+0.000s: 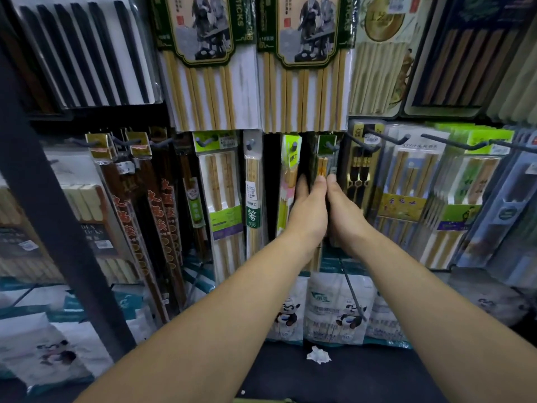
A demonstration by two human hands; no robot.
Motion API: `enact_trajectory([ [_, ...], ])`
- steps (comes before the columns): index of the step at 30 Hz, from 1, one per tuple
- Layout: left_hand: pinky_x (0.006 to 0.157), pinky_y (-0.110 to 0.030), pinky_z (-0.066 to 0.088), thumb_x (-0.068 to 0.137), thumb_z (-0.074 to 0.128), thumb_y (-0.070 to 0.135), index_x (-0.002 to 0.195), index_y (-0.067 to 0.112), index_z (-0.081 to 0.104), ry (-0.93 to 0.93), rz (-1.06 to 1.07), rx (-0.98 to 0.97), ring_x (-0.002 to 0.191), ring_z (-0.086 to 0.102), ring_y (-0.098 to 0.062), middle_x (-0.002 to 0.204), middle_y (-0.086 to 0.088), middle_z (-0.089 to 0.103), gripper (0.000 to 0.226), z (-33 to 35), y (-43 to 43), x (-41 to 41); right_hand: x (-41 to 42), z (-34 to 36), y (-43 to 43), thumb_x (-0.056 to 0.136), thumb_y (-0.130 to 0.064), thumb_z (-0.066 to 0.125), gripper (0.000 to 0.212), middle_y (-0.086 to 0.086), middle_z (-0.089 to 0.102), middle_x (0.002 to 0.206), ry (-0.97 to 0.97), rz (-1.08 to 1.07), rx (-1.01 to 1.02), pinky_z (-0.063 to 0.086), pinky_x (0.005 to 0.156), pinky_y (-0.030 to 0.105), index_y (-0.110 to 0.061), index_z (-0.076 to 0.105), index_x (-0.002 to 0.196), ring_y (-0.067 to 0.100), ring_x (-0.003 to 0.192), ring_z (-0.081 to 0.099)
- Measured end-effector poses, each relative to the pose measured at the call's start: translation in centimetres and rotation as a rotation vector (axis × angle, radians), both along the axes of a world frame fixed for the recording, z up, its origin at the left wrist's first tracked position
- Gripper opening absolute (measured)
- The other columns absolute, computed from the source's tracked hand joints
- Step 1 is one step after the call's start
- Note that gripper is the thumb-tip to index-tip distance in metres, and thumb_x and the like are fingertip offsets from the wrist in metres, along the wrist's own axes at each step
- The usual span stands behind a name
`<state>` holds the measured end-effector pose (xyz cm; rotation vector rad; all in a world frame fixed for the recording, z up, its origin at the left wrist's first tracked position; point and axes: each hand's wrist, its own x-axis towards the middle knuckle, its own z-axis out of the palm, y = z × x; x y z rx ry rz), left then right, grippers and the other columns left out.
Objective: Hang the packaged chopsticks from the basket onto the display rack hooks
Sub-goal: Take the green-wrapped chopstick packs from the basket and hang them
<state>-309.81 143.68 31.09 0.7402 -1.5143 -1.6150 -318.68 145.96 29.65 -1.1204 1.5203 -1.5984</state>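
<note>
Head view: the rack (43, 199) carries rows of chopstick packs on hooks. In the upper row at 12 o'clock hang two green-headed packs (203, 68) of pale chopsticks. At 10 o'clock is a clear pack (87, 53) of black chopsticks. In the lower row at 9 o'clock hang long brown sleeves (136, 213) with red characters.

The pack (323, 165) sits just right of frame centre, at 2 o'clock, with its header card on a hook (328, 145). It is narrow, with a green header, dark sides and pale wooden chopsticks inside.

The left hand (308, 210) grips its left edge, fingers curled round the side and thumb on the front. The right hand (344, 213) holds the right edge, its thumb on the front beside the left thumb. Its fingers are hidden behind.

At 9 o'clock of the pack, touching the left fingers, hangs a yellow-green pack (287, 175). At 3 o'clock hangs a black pack (359, 170) with gold trim. At 6 o'clock, below, stand panda-printed bags (337, 309), and a crumpled paper scrap (318, 354) lies on the dark surface beneath them.
</note>
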Motion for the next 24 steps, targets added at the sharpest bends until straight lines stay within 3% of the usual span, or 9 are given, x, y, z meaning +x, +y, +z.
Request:
enact_trajectory([
  [3, 0.110, -0.030, 0.027, 0.109, 0.036, 0.051, 0.163, 0.035, 0.020, -0.006, 0.010, -0.004, 0.150, 0.033, -0.018, 0.165, 0.004, 0.035, 0.059, -0.1, -0.1, -0.3, 0.0, 0.2, -0.1, 0.104, -0.063, 0.026, 0.064, -0.007, 0.030, 0.165, 0.021, -0.041, 0.019, 0.021, 0.126, 0.042, -0.031, 0.029, 0.160, 0.008, 0.149, 0.028],
  [9, 0.112, -0.028, 0.024, 0.109, 0.034, 0.051, 0.164, 0.035, 0.013, -0.038, -0.058, -0.016, 0.153, 0.027, -0.014, 0.167, 0.007, 0.030, 0.061, -0.8, 1.1, 0.9, 0.4, -1.0, 1.7, 0.105, -0.060, 0.023, 0.058, -0.011, 0.032, 0.163, 0.072, -0.062, -0.053, 0.026, 0.115, 0.026, -0.038, 0.025, 0.159, -0.003, 0.139, 0.030],
  [13, 0.118, -0.033, 0.020, 0.106, 0.038, 0.057, 0.164, 0.035, 0.004, -0.151, -0.131, -0.025, 0.155, 0.022, -0.016, 0.169, 0.008, 0.024, 0.070, -2.7, 2.9, 2.8, 0.7, -3.9, 4.4, 0.104, -0.063, 0.028, 0.058, -0.009, 0.040, 0.160, 0.106, -0.111, -0.011, 0.029, 0.122, 0.044, -0.040, 0.031, 0.157, 0.010, 0.145, 0.038],
  [15, 0.123, -0.038, 0.020, 0.102, 0.044, 0.061, 0.164, 0.035, 0.000, -0.236, -0.185, -0.016, 0.156, 0.019, -0.017, 0.169, 0.007, 0.021, 0.080, -5.2, 4.1, 4.5, 1.2, -6.0, 6.1, 0.103, -0.063, 0.032, 0.056, -0.009, 0.047, 0.153, 0.110, -0.172, 0.036, 0.033, 0.120, 0.047, -0.037, 0.042, 0.152, 0.011, 0.140, 0.045],
  [17, 0.122, -0.032, 0.020, 0.098, 0.051, 0.061, 0.165, 0.032, 0.004, -0.290, -0.265, -0.002, 0.153, 0.019, -0.008, 0.164, 0.016, 0.022, 0.086, -8.2, 5.5, 6.6, 2.0, -8.4, 7.9, 0.105, -0.058, 0.035, 0.043, -0.010, 0.055, 0.143, 0.124, -0.236, 0.093, 0.037, 0.117, 0.047, -0.036, 0.053, 0.138, 0.013, 0.133, 0.050],
  [20, 0.110, -0.014, 0.034, 0.098, 0.055, 0.051, 0.146, 0.039, 0.047, -0.350, -0.370, 0.022, 0.130, 0.046, 0.012, 0.138, 0.033, 0.050, 0.050, -12.9, 6.9, 10.2, 3.5, -12.2, 9.9, 0.108, -0.037, 0.042, 0.021, -0.001, 0.066, 0.115, 0.122, -0.311, 0.178, 0.046, 0.106, 0.047, -0.030, 0.062, 0.105, 0.021, 0.113, 0.061],
  [22, 0.106, -0.030, 0.050, 0.098, 0.056, 0.048, 0.121, 0.040, 0.062, -0.486, -0.375, -0.007, 0.114, 0.065, -0.003, 0.121, 0.016, 0.069, 0.026, -15.9, 7.1, 12.7, 4.9, -15.1, 10.8, 0.106, -0.027, 0.048, 0.018, 0.008, 0.067, 0.102, 0.116, -0.312, 0.275, 0.049, 0.095, 0.048, -0.025, 0.061, 0.094, 0.027, 0.100, 0.064],
  [24, 0.097, -0.045, 0.056, 0.100, 0.058, 0.041, 0.100, 0.037, 0.066, -0.647, -0.304, -0.071, 0.099, 0.071, -0.016, 0.102, 0.003, 0.075, 0.010, -19.2, 6.5, 15.5, 6.7, -18.5, 11.4, 0.104, -0.020, 0.052, 0.016, 0.012, 0.068, 0.095, 0.098, -0.255, 0.404, 0.055, 0.081, 0.039, -0.019, 0.062, 0.091, 0.020, 0.087, 0.068],
])
